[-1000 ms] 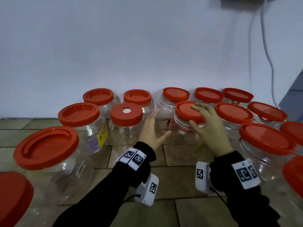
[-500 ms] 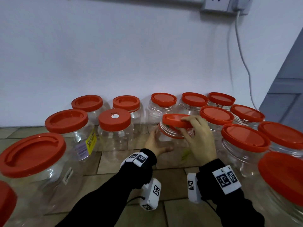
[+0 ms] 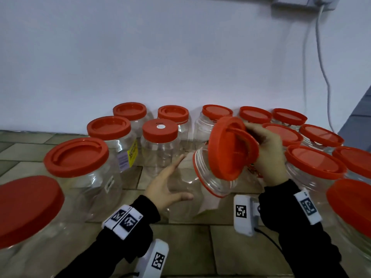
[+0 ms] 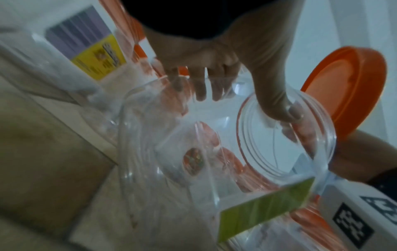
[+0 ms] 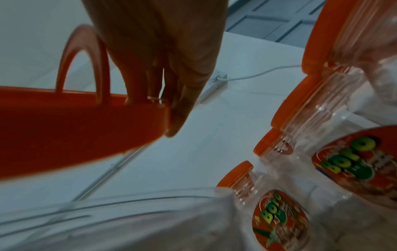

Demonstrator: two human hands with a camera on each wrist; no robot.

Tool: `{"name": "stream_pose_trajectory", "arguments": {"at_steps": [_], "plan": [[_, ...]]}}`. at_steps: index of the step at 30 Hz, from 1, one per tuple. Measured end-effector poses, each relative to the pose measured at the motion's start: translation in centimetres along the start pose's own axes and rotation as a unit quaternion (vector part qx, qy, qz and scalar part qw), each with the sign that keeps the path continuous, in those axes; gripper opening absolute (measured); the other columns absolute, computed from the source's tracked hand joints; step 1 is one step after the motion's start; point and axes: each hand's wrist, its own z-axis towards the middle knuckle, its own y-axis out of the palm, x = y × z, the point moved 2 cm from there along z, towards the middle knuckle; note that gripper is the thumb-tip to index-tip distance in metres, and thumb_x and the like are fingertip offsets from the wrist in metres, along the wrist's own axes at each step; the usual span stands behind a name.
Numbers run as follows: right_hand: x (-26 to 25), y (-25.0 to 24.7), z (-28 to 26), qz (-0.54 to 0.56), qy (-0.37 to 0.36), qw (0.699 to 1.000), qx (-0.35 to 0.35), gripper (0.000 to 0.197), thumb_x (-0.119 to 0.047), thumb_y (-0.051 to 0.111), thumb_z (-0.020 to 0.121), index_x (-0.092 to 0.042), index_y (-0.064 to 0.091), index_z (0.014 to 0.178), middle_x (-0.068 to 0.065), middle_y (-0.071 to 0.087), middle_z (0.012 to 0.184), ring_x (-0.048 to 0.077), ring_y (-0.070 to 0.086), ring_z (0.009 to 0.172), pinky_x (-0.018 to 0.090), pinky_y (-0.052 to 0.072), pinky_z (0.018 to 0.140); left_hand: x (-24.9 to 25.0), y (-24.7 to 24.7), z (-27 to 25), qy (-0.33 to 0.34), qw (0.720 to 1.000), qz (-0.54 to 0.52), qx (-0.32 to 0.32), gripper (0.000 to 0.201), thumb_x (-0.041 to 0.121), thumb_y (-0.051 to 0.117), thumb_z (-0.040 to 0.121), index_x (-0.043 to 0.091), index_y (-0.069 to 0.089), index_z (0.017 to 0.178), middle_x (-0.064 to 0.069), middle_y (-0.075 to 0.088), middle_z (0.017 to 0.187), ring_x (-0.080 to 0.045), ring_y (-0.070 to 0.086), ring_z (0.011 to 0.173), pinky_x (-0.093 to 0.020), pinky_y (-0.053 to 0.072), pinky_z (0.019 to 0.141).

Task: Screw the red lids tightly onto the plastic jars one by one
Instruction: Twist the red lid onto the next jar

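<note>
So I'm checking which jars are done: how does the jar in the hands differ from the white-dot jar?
The held jar is tilted and open, its lid off in the right hand; the left hand grips its body. The white-dot jar stands upright on the floor, lid on and untouched. Both are clear plastic with red lids.

A plain white wall [image 3: 160,57] stands before me, meeting a floor of beige tiles [image 3: 230,247]. Up at my right a white socket [image 3: 301,2] feeds a cable [image 3: 323,73] hanging down the wall.
</note>
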Motion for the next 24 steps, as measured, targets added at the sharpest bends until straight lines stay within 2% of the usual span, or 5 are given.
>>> {"name": "stream_pose_trajectory", "arguments": {"at_steps": [4, 12, 16, 18, 24], "plan": [[1.3, 1.9, -1.0, -0.026, 0.019, 0.995, -0.09, 0.026, -0.012, 0.067, 0.081, -0.032, 0.065, 0.099, -0.011, 0.067, 0.096, -0.001, 0.063, 0.088, 0.015, 0.048, 0.083, 0.3, -2.2, -2.6, 0.026, 0.999, 0.037, 0.013, 0.099, 0.075, 0.066, 0.042, 0.051, 0.023, 0.127, 0.031, 0.03, 0.132, 0.024, 0.024, 0.121, 0.004, 0.02, 0.094], [1.3, 5.2, -2.3, -0.087, 0.051, 0.976, -0.195, 0.025, -0.012, 0.063, 0.085, -0.02, 0.067, 0.108, -0.016, 0.063, 0.095, -0.005, 0.057, 0.088, 0.003, 0.042, 0.08, 0.3, -5.7, -5.6, 0.044, 0.994, 0.102, 0.022, 0.098, 0.067, 0.069, 0.051, 0.038, 0.029, 0.136, 0.018, 0.034, 0.14, 0.007, 0.027, 0.13, -0.008, 0.022, 0.105], [1.3, 6.6, -3.2, -0.072, 0.049, 0.974, -0.211, 0.025, -0.016, 0.06, 0.088, -0.023, 0.065, 0.112, -0.006, 0.067, 0.107, 0.005, 0.061, 0.096, 0.018, 0.047, 0.085, 0.3, -6.1, -6.3, 0.05, 0.994, 0.09, 0.023, 0.098, 0.063, 0.072, 0.052, 0.033, 0.03, 0.136, 0.025, 0.034, 0.14, 0.009, 0.029, 0.129, -0.006, 0.023, 0.102], [1.3, 7.3, -3.8, -0.073, 0.044, 0.972, -0.217, 0.027, -0.016, 0.059, 0.089, -0.021, 0.063, 0.115, -0.006, 0.065, 0.108, -0.001, 0.059, 0.094, 0.012, 0.045, 0.082, 0.3, -6.0, -6.3, 0.055, 0.993, 0.1, 0.023, 0.097, 0.064, 0.071, 0.053, 0.036, 0.029, 0.137, 0.022, 0.035, 0.14, 0.009, 0.029, 0.129, -0.006, 0.022, 0.102], [0.8, 8.0, -5.4, -0.081, 0.057, 0.974, -0.202, 0.028, -0.023, 0.053, 0.092, -0.033, 0.055, 0.118, -0.013, 0.057, 0.111, 0.001, 0.055, 0.101, 0.008, 0.041, 0.084, 0.0, -5.8, -6.3, 0.025, 0.984, 0.176, 0.02, 0.097, 0.073, 0.062, 0.054, 0.049, 0.014, 0.135, 0.014, 0.031, 0.145, -0.003, 0.026, 0.133, -0.044, 0.024, 0.11]]}}
